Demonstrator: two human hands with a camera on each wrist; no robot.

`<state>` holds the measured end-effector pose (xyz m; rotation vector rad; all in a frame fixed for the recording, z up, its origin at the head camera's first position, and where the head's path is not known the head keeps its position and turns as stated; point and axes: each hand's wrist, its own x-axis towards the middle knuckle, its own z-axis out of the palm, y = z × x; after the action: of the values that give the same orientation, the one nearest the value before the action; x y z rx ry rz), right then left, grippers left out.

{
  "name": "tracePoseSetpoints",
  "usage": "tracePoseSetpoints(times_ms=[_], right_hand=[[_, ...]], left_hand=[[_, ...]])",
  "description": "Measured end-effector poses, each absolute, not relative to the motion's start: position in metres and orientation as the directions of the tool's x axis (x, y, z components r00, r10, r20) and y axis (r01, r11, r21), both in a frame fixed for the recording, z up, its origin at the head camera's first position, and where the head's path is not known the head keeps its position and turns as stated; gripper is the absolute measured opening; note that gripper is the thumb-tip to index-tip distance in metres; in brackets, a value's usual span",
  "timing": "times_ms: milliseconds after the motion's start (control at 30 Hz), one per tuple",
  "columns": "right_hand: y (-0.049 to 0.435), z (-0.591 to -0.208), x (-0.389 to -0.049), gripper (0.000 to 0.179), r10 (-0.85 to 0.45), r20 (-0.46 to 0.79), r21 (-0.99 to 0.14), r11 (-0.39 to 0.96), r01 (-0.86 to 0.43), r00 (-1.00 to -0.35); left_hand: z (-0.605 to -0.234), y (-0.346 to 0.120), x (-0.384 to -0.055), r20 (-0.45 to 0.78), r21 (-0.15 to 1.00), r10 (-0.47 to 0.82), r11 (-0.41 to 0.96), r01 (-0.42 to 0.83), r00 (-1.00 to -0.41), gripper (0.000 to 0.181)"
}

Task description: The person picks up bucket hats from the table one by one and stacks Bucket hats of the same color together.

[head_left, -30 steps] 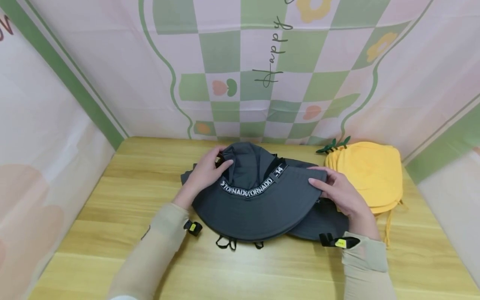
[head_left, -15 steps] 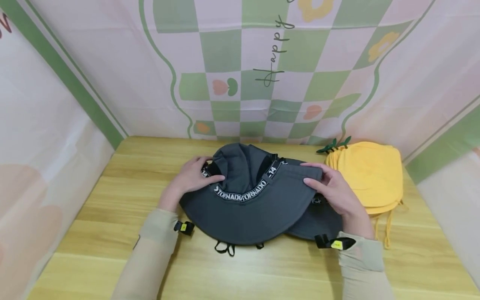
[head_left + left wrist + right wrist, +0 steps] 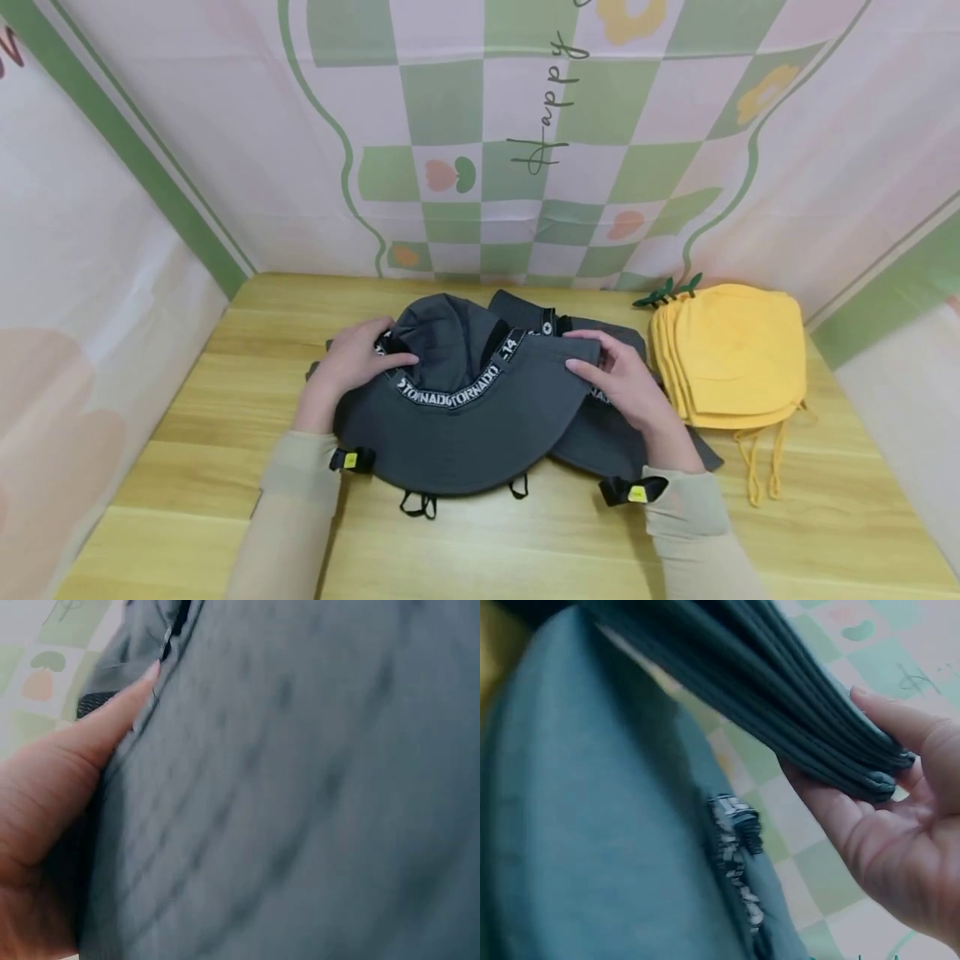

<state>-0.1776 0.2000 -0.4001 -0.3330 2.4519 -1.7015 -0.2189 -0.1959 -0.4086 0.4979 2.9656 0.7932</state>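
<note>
Several dark grey wide-brimmed sun hats (image 3: 457, 442) are nested together, and both hands hold them by the sides. "TORNADO" runs in white letters on the top one's black band. My left hand (image 3: 345, 358) grips the left edge of the crown, its thumb on the upper side and its fingers hidden. In the right wrist view my right hand (image 3: 907, 832) pinches the layered brims (image 3: 802, 712) between thumb and fingers. Another dark grey hat (image 3: 607, 442) lies beneath and to the right, under my right hand. Black cord loops (image 3: 420, 504) hang below the front brim.
To the right sits a pile of yellow cloth hats (image 3: 738, 354) with green leaf sprouts (image 3: 667, 292) and yellow cords (image 3: 765, 467) on the wooden table (image 3: 480, 550). A checked green and white curtain (image 3: 517, 175) rises directly behind the table.
Both hands have moved left with the nested grey hats, sliding them away from the yellow pile. More of the hat underneath now shows behind and to the right.
</note>
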Motion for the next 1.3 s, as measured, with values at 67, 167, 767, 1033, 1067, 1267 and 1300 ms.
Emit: tracePoseSetpoints(times_ms=[67,167,767,1033,1067,1267,1300], right_hand=[[0.198,-0.403,-0.179,0.048,-0.273,-0.041,-0.899,0.43,-0.084,-0.961],[0.196,-0.407,-0.18,0.049,-0.318,-0.107,-0.848,0.523,-0.08,-0.942],[0.226,-0.38,-0.202,0.063,-0.183,-0.149,-0.541,0.838,-0.074,-0.972],[0.231,-0.385,-0.226,0.079,-0.051,-0.292,-0.36,0.931,0.061,-0.955],[0.232,-0.386,-0.228,0.08,-0.035,-0.306,-0.348,0.934,0.077,-0.951],[0.235,-0.392,-0.235,0.086,0.018,-0.352,-0.329,0.934,0.141,-0.936],[0.236,-0.393,-0.236,0.088,0.023,-0.353,-0.337,0.929,0.15,-0.935]], left_hand=[[-0.407,-0.2,-0.219,0.06,0.47,0.32,0.827,0.31,-0.945,0.046],[-0.406,-0.207,-0.218,0.081,0.435,0.323,0.84,0.325,-0.943,0.043],[-0.407,-0.225,-0.222,0.145,0.348,0.227,0.899,0.265,-0.963,0.041],[-0.406,-0.225,-0.221,0.184,0.341,0.181,0.91,0.235,-0.966,0.044],[-0.406,-0.226,-0.221,0.188,0.343,0.17,0.912,0.227,-0.967,0.044],[-0.404,-0.23,-0.219,0.208,0.358,0.089,0.92,0.16,-0.974,0.04],[-0.404,-0.231,-0.218,0.211,0.361,0.075,0.921,0.149,-0.975,0.04]])
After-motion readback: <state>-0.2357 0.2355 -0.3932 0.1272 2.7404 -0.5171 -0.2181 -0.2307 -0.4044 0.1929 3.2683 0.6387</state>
